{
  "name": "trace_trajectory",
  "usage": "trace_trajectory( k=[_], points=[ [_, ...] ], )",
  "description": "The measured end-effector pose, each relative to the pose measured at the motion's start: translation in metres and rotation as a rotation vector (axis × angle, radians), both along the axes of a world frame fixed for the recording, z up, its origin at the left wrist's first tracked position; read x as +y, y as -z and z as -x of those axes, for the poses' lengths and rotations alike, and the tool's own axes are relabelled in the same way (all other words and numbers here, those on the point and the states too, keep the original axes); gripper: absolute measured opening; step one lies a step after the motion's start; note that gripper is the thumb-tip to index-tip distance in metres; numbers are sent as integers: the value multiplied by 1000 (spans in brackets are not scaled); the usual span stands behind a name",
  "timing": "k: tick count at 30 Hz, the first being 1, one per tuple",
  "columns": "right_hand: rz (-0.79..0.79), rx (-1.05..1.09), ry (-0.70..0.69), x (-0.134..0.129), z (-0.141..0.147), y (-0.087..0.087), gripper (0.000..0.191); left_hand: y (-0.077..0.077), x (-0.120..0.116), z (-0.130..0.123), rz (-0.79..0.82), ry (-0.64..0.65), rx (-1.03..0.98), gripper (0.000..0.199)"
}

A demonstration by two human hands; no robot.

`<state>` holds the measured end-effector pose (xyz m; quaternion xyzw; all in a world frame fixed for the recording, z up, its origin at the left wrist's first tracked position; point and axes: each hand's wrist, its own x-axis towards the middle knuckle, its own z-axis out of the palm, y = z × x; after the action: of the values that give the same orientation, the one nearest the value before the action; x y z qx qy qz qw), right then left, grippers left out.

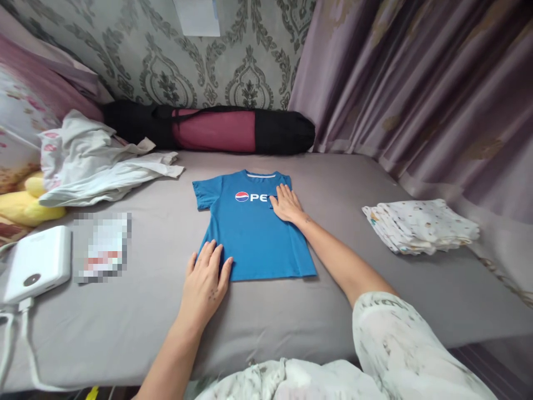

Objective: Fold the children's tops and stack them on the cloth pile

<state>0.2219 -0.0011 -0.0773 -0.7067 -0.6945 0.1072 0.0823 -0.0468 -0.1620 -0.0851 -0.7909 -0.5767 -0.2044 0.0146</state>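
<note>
A blue T-shirt (258,239) with a round red, white and blue logo and white letters lies face up on the grey sheet (266,328). Its left sleeve in the picture sticks out, while the right sleeve is folded inward over the chest. My right hand (287,203) lies flat on that folded sleeve and covers part of the lettering. At the shirt's lower left corner, my left hand (208,272) rests palm down with its fingers spread, partly on the fabric. Neither hand grips anything.
A folded stack of patterned white cloth (420,225) lies to the right. Along the wall runs a long black and maroon bag (214,130). At left are crumpled white clothes (95,161), a yellow plush toy (29,203), a blurred packet (104,244) and a white power bank (41,264) with cables.
</note>
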Motion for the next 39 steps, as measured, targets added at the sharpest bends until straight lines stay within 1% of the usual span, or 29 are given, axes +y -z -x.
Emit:
trace_trajectory(
  k=[2, 4, 6, 8, 10, 12, 14, 17, 19, 21, 23, 26, 28, 30, 33, 35, 37, 39],
  points=[
    [-1, 39, -5, 0, -3, -3, 70, 0, -1, 1, -1, 7, -5, 46],
    [-7, 90, -16, -8, -8, -8, 70, 1, -1, 2, -5, 9, -11, 46],
    [-31, 115, -39, -25, -13, -11, 70, 2, -2, 2, -14, 8, -15, 45],
    [-53, 95, -91, -47, -16, -12, 71, 4, -1, 2, -25, 9, -15, 44],
    [-28, 52, -122, -68, -16, -9, 72, 5, -1, 2, -33, 9, -11, 43],
    [-5, 6, -122, -81, -14, -6, 72, 6, -1, 2, -38, 8, -7, 42],
    [-2, -30, -112, -85, -12, -3, 72, 7, 0, 2, -38, 11, -10, 41],
    [-17, -48, -103, -82, -10, -2, 71, 7, 0, 3, -38, 20, -21, 41],
    [-23, -40, -105, -81, -11, -4, 71, 7, 0, 3, -45, 22, -29, 40],
    [-29, -25, -119, -88, -11, -8, 71, 7, -1, 4, -49, 20, -38, 39],
    [-36, -5, -157, -104, -11, -13, 71, 7, -1, 5, -51, 24, -46, 38],
    [-28, 41, -244, -138, -10, -21, 72, 7, -1, 5, -62, 32, -59, 36],
    [8, 57, -292, -158, -8, -24, 72, 7, -1, 4, -72, 26, -77, 34],
    [58, 60, -316, -171, -7, -24, 73, 6, -1, 4, -75, 12, -101, 31],
    [116, 38, -309, -177, -6, -23, 74, 5, 0, 5, -68, -10, -133, 29],
    [151, 5, -309, -174, -5, -27, 73, 4, 0, 6, -66, -32, -153, 28],
    [195, -46, -320, -169, -4, -36, 72, 3, 1, 9, -56, -63, -172, 29],
    [221, -101, -327, -159, 0, -50, 67, 0, 3, 11, -27, -105, -181, 30]
  ],
)
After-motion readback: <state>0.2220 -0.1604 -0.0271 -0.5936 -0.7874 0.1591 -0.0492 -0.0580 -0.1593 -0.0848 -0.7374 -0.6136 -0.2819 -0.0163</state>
